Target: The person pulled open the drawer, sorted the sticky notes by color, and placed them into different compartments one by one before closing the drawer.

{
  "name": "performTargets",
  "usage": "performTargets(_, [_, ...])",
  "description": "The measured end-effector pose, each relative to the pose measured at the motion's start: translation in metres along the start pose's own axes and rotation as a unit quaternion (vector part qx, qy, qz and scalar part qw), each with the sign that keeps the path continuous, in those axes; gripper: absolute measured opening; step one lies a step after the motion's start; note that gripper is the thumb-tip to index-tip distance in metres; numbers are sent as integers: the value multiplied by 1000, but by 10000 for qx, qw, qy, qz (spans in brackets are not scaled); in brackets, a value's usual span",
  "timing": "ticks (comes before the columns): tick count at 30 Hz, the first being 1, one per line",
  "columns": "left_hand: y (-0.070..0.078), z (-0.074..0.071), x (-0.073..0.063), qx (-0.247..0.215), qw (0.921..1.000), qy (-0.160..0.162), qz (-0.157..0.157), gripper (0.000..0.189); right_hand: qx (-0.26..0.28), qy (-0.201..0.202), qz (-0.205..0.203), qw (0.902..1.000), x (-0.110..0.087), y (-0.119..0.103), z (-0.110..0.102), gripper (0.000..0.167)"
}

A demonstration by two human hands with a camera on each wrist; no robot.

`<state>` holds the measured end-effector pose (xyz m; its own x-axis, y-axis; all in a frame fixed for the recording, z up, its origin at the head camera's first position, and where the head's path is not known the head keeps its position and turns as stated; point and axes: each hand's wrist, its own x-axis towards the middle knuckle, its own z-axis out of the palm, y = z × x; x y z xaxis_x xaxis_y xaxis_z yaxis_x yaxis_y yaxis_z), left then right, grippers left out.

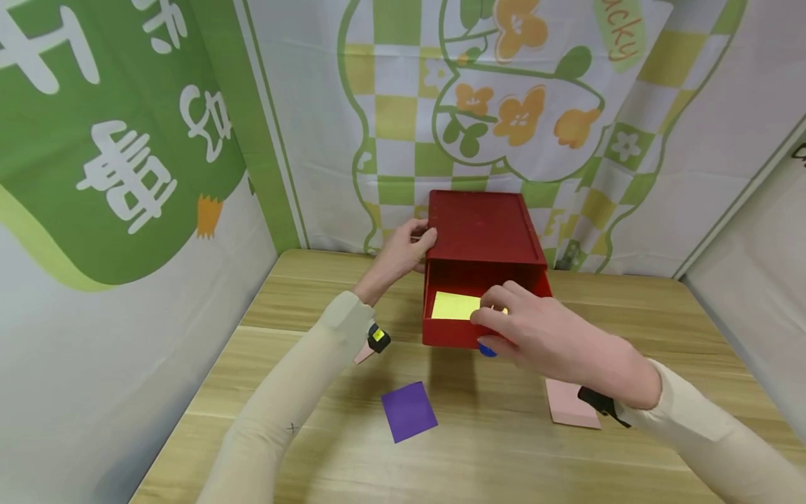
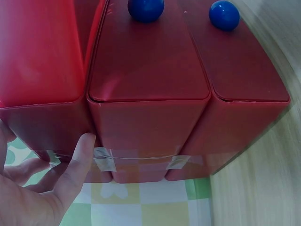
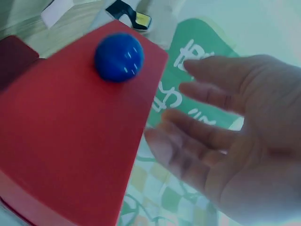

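A yellow paper (image 1: 455,306) is contained in the opened top drawer (image 1: 450,332) of a red cabinet (image 1: 481,227); its right part is covered by the right hand (image 1: 541,329). That hand is held over the drawer's near edge with fingers loosely bent, and no object is seen in its grasp. The cabinet's left side is touched by the left hand (image 1: 403,246), left of and beyond the paper; its fingers are spread rather than clenched.

On the far cloth (image 1: 397,115), "ucky" can be read in orange; large white characters are printed on the green cloth (image 1: 132,175) at left.

The cabinet is built of three smooth, round-cornered units, across which clear tape (image 2: 106,162) is stuck. A glossy round blue knob (image 3: 119,57) is fixed to the drawer front. On the wood-grained table (image 1: 504,462), a square purple paper (image 1: 409,411) is seen near left, a pink paper (image 1: 569,404) near right.
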<state>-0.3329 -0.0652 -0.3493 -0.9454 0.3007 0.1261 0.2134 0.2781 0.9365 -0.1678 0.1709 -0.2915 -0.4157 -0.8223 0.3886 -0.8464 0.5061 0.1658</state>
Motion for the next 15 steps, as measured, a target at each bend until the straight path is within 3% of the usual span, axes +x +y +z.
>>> performTargets(4, [2, 0, -1, -16, 10000, -10, -6, 58, -694, 245, -123, 9972, -11, -14, 10, 32])
performTargets(10, [3, 0, -2, -109, 9999, 67, -35, 56, -887, 86, 51, 9960, -21, -27, 19, 43])
performTargets(15, [4, 1, -1, -54, 10000, 57, -24, 56, -1176, 188, 63, 9929, -29, -34, 29, 51])
